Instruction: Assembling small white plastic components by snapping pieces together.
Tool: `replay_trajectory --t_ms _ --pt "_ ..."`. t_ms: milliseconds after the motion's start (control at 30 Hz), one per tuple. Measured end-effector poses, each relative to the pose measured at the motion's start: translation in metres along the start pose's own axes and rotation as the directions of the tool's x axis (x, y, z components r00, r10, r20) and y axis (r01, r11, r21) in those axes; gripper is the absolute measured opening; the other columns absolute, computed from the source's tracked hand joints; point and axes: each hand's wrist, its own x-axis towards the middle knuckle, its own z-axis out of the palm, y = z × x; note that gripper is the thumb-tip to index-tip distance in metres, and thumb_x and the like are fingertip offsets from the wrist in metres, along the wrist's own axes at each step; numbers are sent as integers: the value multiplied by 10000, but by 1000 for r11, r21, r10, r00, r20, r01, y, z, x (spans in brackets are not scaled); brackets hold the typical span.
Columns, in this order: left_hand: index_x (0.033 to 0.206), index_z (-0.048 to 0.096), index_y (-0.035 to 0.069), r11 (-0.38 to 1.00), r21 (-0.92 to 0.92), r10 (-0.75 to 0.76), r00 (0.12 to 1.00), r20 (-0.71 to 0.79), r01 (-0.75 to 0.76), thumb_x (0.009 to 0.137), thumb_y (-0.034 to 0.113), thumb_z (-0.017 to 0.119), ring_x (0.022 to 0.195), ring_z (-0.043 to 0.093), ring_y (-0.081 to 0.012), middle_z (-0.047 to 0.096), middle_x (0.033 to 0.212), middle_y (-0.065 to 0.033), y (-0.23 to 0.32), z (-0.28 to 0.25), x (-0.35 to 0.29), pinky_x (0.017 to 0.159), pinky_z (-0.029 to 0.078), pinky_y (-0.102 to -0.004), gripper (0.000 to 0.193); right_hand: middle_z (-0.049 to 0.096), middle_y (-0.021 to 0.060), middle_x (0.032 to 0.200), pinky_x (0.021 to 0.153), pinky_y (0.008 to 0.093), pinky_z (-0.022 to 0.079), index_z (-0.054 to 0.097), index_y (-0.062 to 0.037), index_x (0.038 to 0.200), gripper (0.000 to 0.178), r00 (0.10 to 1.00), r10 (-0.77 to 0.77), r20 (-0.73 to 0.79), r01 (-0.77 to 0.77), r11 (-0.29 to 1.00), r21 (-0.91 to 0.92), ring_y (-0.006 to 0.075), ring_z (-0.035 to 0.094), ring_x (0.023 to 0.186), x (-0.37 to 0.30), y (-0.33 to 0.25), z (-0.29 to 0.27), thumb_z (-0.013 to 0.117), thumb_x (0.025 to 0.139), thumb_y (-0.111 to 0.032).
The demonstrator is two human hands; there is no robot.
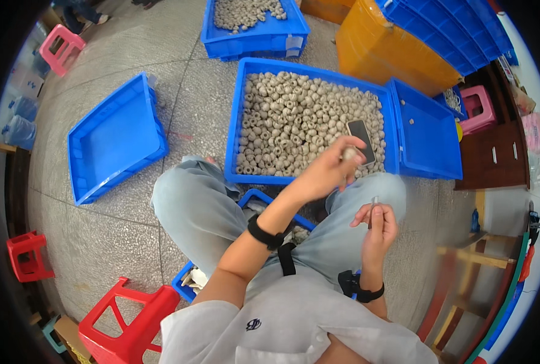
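Note:
My left hand [327, 173] is over the near right part of a blue crate [270, 180] and looks slightly blurred. Between its thumb and fingers is a small round grey-beige ball [349, 153]. Many similar balls [306, 109], several with a dark hole, fill the crate. A phone [361, 136] with a dark screen lies on them, just beyond my left fingers. Above my right knee, my right hand [379, 229] pinches a small thin tool with a pale tip [375, 201]; its exact kind is too small to tell.
A blue tray [109, 145] lies on the floor at left, another blue crate [255, 45] of balls stands beyond, and a blue tray [428, 136] adjoins at right. Small blue bins [188, 280] sit by my legs. Red stools [124, 318] stand at left, a wooden frame [464, 273] at right.

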Motion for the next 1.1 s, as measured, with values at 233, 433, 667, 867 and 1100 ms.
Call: replay_trajectory --t_ms 233,433,667,867,1100 --pt "1093 469 85 870 465 -260 954 149 165 889 218 484 577 397 -23 436 640 52 28 -1 -63 483 321 -185 244 547 108 682 531 239 418 452 -10 847 205 993 55 108 -80 965 248 135 501 537 -15 -16 6 383 923 -187" --pt "1109 459 58 889 451 -109 993 47 76 853 110 528 642 452 -25 511 771 29 23 3 -70 548 363 -167 270 535 99 695 539 250 437 442 -14 825 210 971 150 185 -207 916 344 134 505 560 -8 -18 18 386 925 -190" --pt "955 543 21 956 237 -199 976 87 174 756 108 674 692 506 -54 535 803 -5 19 -4 -75 598 407 -195 253 540 57 693 560 246 434 454 -26 801 208 956 141 257 -216 932 292 109 524 598 -11 -11 16 443 912 -201" --pt "1040 565 29 924 363 -145 989 38 121 774 84 639 648 520 -43 574 855 0 29 -7 -68 501 363 -147 281 554 42 672 557 192 370 468 -25 817 213 942 166 292 -266 899 347 90 518 592 -7 -7 21 441 914 -213" --pt "1077 550 32 978 109 -168 981 -96 178 784 123 643 586 490 -31 589 907 -50 10 -1 -76 439 352 -157 321 570 48 698 552 199 392 471 -27 827 223 882 304 361 -419 857 301 95 530 593 1 4 19 444 911 -232"
